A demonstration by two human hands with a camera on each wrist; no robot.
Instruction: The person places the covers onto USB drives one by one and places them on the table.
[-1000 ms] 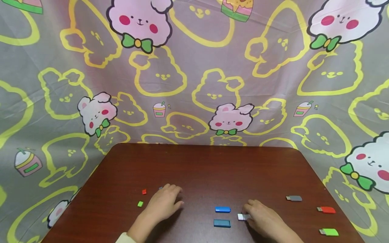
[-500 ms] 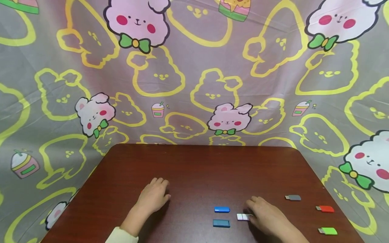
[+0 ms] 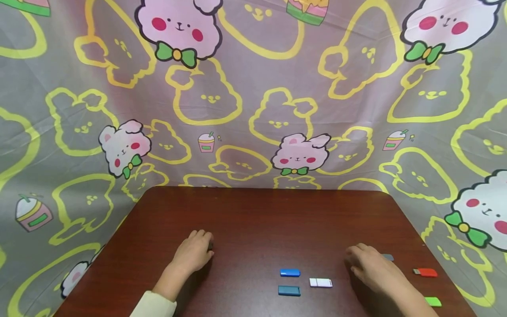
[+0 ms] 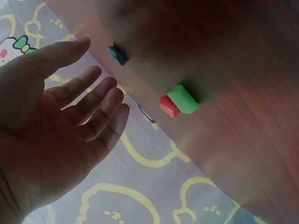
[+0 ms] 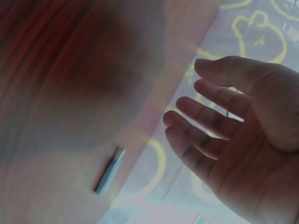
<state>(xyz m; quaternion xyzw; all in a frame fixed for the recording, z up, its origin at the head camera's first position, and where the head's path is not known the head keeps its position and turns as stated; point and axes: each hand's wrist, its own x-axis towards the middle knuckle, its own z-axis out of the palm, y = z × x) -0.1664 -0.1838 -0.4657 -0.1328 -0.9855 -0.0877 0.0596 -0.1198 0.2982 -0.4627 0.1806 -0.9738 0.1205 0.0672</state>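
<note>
A white capped USB stick (image 3: 321, 282) lies on the table, apart from both hands. My right hand (image 3: 374, 268) hovers to its right with loosely bent fingers and an empty palm, partly covering a grey USB stick (image 3: 388, 257). That stick (image 5: 110, 171) also shows in the right wrist view, away from the fingers. On the left, my left hand (image 3: 190, 255) is held over several small caps, its fingers relaxed and holding nothing. The left wrist view shows a green cap (image 4: 183, 99) against a red cap (image 4: 169, 106), with a dark grey cap (image 4: 117, 55) apart from them.
A blue stick-shaped piece (image 3: 290, 273) and a teal one (image 3: 289, 290) lie left of the white stick, no metal plug showing. Toward the right edge are a red USB stick (image 3: 425, 272) and a green one (image 3: 433, 301). Patterned cloth (image 3: 245, 110) hangs around the brown table (image 3: 261, 220).
My right hand has let go of the white USB stick and moved right, over toward the grey one. The left hand has shifted left, over the small caps.
</note>
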